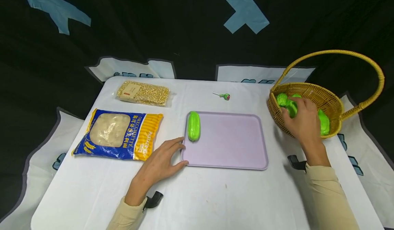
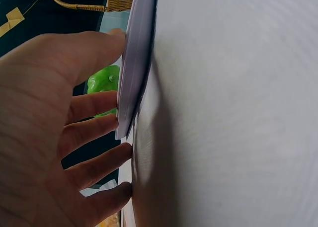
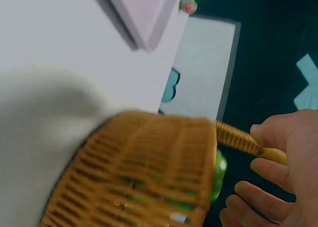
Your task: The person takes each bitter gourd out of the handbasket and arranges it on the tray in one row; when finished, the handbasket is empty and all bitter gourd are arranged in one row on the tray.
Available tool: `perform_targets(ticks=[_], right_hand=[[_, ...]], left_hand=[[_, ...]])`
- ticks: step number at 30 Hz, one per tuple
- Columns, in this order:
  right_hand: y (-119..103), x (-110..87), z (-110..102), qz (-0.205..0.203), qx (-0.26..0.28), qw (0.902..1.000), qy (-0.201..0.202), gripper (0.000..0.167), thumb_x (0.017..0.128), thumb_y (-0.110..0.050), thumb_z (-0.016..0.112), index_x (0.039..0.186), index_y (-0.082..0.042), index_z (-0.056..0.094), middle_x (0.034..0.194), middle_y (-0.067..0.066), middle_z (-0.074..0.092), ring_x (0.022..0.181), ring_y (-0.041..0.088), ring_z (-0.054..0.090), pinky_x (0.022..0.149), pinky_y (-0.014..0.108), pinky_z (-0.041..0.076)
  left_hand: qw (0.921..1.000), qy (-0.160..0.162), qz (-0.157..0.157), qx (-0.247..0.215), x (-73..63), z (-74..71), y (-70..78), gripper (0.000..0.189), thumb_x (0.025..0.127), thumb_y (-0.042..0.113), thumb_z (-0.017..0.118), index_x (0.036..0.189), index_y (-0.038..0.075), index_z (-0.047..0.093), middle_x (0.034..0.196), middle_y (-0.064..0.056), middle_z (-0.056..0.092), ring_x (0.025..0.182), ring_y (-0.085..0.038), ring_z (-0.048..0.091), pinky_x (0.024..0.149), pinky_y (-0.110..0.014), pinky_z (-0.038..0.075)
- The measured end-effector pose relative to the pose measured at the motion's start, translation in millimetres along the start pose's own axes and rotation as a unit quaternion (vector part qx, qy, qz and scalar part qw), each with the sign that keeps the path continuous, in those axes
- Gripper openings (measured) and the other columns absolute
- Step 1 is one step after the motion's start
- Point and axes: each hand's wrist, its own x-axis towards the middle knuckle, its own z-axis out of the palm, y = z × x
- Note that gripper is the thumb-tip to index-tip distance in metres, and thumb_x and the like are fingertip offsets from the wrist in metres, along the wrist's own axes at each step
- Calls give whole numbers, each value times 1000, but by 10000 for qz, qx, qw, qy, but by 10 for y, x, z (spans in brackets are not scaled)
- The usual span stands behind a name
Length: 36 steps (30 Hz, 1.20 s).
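Note:
My left hand rests at the near left corner of a lilac tray, its fingers fairly straight and spread. In the left wrist view the thumb touches the tray's rim. A long, ribbed, bright green toy vegetable lies along the tray's left side. Over the wicker basket at the right, my right hand reaches down among several shiny green pieces. In the right wrist view, the right hand's fingers are spread apart with nothing visibly held; the green pieces are partly hidden by the basket's wall.
A blue and yellow pasta bag lies at the left, with a clear pack of yellow kernels behind it. Behind the tray is a small green-wrapped lollipop. The basket's tall handle arches above it.

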Motion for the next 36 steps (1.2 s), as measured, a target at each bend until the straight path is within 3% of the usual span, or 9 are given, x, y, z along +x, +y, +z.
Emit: perform_targets(ticks=[6, 14, 21, 26, 36], right_hand=[[172, 79, -67, 543, -196, 9979, -278, 62, 106, -37, 61, 152, 4, 52, 152, 37, 46, 139, 57, 44, 113, 77, 40], [315, 169, -36, 749, -136, 9961, -449, 72, 106, -47, 58, 155, 6, 48, 149, 38, 47, 128, 56, 50, 106, 76, 46], [359, 237, -47, 1048, -107, 9902, -915, 84, 105, -55, 53, 161, 6, 38, 155, 41, 40, 139, 61, 41, 113, 78, 39], [369, 249, -49, 1236, 9, 9860, -1122, 88, 105, -57, 52, 163, 7, 34, 158, 42, 36, 145, 63, 34, 116, 78, 35], [351, 248, -100, 1238, 219, 9849, -1189, 84, 104, -46, 58, 163, 8, 31, 154, 43, 39, 140, 62, 38, 113, 78, 38]], left_hand=[[10000, -43, -50, -57, -1, -8, 8, 54, 89, 42, 89, 130, 10, 72, 158, -9, 58, 141, -31, 58, 121, -46, 48], [9999, -72, -93, -96, 7, -9, 15, 55, 88, 41, 90, 130, 10, 72, 158, -9, 57, 141, -31, 57, 122, -46, 47], [9999, -71, -101, -63, -6, -9, 14, 55, 88, 41, 90, 130, 10, 72, 158, -10, 58, 142, -30, 57, 122, -45, 47], [9998, -103, -139, -93, -16, -4, 18, 55, 88, 41, 90, 130, 11, 72, 158, -9, 57, 142, -31, 57, 122, -46, 46], [9998, -68, -129, -115, -10, -6, 17, 53, 88, 41, 90, 129, 11, 72, 158, -9, 57, 142, -30, 57, 122, -45, 46]])
